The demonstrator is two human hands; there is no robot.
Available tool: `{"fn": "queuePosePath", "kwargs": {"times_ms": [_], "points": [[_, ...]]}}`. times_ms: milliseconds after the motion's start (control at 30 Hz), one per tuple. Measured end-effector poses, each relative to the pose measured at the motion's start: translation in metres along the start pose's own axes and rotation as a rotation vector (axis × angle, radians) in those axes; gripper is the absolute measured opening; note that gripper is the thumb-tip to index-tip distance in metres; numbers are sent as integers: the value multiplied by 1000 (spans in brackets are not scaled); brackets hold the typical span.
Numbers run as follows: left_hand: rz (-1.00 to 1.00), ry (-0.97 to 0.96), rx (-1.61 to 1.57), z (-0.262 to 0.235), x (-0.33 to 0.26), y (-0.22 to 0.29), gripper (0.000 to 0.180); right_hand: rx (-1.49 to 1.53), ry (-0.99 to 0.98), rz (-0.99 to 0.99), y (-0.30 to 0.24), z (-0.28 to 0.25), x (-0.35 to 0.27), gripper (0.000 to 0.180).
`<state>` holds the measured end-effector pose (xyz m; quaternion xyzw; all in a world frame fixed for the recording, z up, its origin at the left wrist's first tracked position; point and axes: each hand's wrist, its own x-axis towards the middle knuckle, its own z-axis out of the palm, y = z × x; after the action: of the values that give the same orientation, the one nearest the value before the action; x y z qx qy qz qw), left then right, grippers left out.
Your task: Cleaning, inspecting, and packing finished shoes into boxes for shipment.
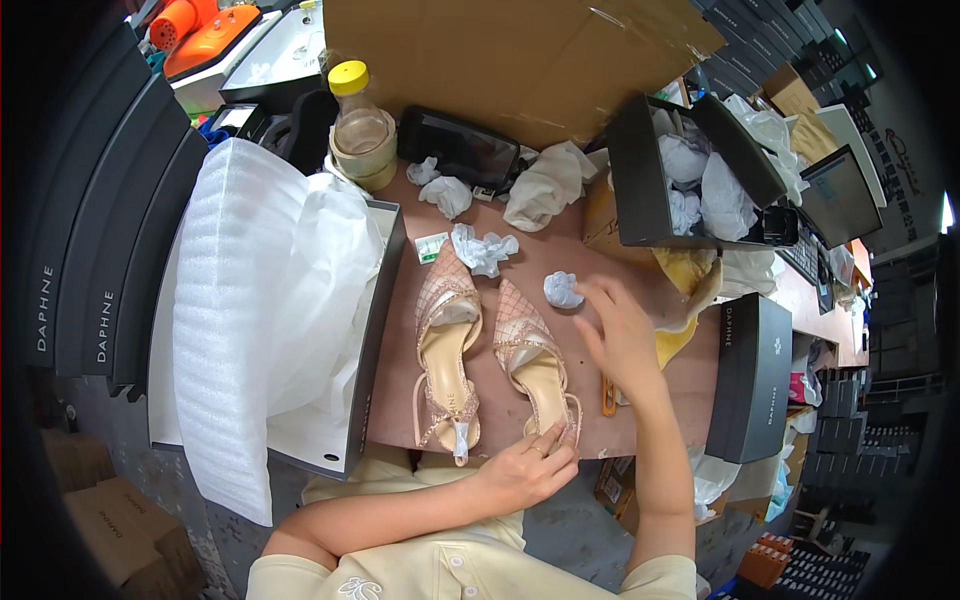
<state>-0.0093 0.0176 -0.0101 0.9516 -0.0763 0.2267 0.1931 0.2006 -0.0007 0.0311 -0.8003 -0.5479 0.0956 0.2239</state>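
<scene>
**Partway along, one grip occupied**

From my remote seat, I see the left shoe [445, 370] and right shoe [522, 332] out on the desk [685, 400], beside the open box [392, 300]. My left hand [530, 465] pinches the right shoe's heel end; my right hand [622, 335] has its grip spread beside a paper ball [562, 290]. Undone, I judge: ball not picked up, neither shoe boxed.

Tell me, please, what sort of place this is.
Probably a shoe warehouse or packing area: two shoes are on the table beside an open box, and dark boxes stand at the left.
</scene>
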Motion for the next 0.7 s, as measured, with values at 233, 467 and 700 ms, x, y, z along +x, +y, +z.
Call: {"fn": "queuePosePath", "kwargs": {"times_ms": [233, 467, 700], "points": [[13, 9, -16, -3, 1, 1, 22, 137, 55, 30, 37, 30, 13, 40], [5, 52, -15, 2, 1, -1, 21, 842, -316, 406, -25, 1, -55, 29], [-1, 52, -32, 0, -1, -2, 23, 328, 179, 275, -46, 44, -46, 19]]}}
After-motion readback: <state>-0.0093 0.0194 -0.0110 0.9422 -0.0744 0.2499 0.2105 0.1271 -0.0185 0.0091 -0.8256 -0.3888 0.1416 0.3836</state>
